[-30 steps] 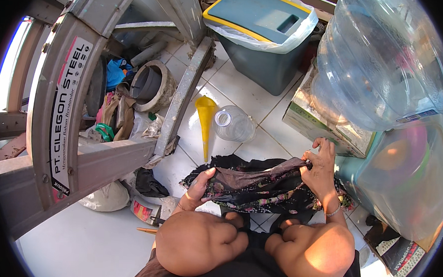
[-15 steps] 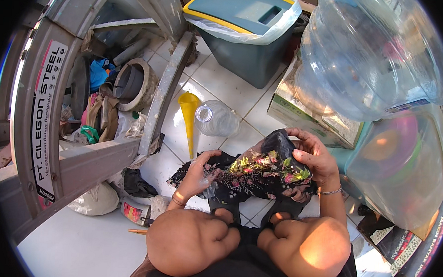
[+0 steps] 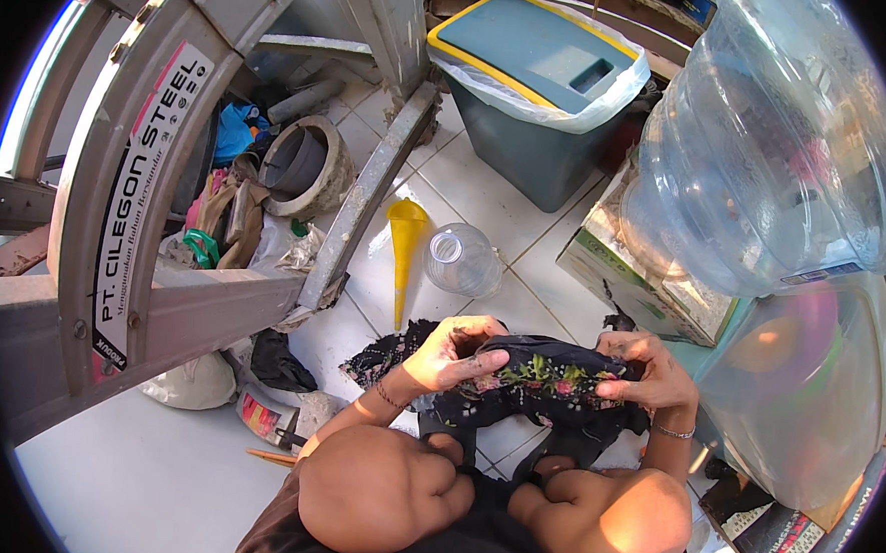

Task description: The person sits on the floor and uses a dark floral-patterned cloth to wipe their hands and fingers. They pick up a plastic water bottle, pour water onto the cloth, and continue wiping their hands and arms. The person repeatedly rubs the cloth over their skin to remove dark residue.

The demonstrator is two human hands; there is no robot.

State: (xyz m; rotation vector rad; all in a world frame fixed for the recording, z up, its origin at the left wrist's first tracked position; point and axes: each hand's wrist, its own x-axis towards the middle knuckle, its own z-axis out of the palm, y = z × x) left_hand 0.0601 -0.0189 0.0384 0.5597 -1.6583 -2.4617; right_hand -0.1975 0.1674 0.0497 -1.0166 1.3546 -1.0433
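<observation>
Cloth [image 3: 550, 378], seemingly pinched by the fingers of left hand [image 3: 451, 355] and right hand [image 3: 656, 376], could topple the bottle [image 3: 467, 266] beyond them if swung.

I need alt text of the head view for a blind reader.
A person's left hand and right hand hold a black floral cloth above white floor tiles; beyond are a yellow funnel, clear bottle and lidded bin.

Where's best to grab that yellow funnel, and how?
Maybe pinch the yellow funnel across its tapering middle, from above: it seems to lie on its side, thin end toward the flowery cloth, with the clear bottle close on its right. First free the left hand.
</observation>
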